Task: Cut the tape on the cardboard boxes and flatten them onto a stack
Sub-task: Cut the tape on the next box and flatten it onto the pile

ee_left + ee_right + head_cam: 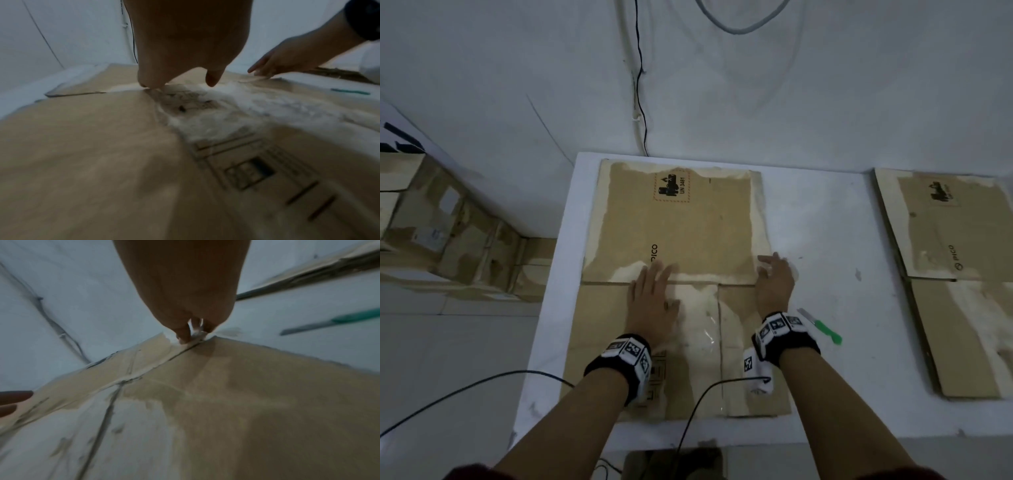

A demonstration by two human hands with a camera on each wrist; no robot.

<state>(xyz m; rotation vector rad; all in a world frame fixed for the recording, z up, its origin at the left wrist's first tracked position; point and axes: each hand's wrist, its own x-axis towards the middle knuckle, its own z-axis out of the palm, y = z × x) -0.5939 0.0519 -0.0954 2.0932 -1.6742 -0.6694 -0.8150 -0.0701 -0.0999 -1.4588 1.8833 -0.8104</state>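
Observation:
A flattened brown cardboard box (681, 219) with torn paper patches and a PICO print lies on the white table (825, 342). My left hand (650, 291) presses flat on it near the middle fold, fingers straight. My right hand (774, 277) lies at the box's right edge by the same fold, fingers spread on the cardboard (236, 394). In the left wrist view the left hand's fingertips (148, 84) touch the board (82, 146). A green-handled knife (822, 327) lies on the table just right of my right wrist.
A stack of flattened boxes (955, 274) lies at the table's right end. Several unflattened boxes (448, 222) stand on the floor to the left. Black cables (640, 85) run down the wall and across the table's front edge.

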